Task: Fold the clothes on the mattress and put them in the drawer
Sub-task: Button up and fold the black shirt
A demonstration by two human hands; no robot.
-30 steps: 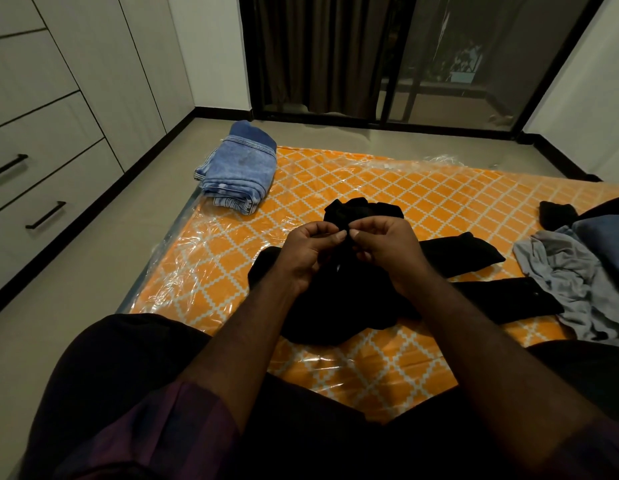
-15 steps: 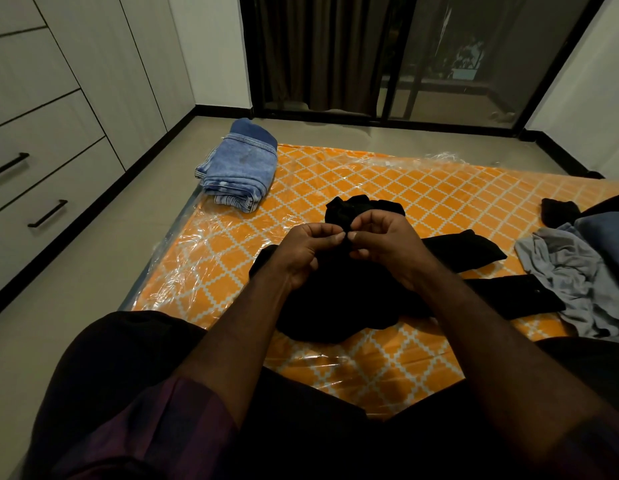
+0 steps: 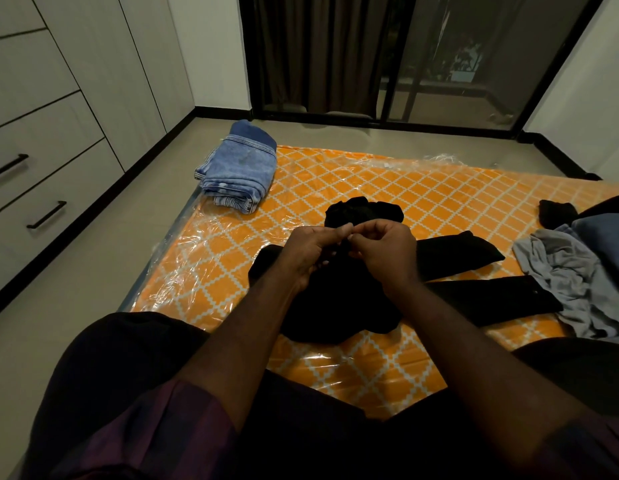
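Early in the task: folded jeans point(image 3: 238, 171) sit at the mattress's point(image 3: 353, 178) upper-left corner, left hand point(image 3: 308, 252) and right hand point(image 3: 384, 252), fingers curled, pinch the unfolded black garment point(image 3: 336, 306) mid-frame, grey pile point(image 3: 571, 271) waits at right edge, drawers point(image 3: 41, 209) at left closed.

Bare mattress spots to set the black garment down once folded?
Free mattress: far strip between jeans and the pile; near-left patch between jeans and black garment. Crowded: centre under the black garment, right edge under the pile.
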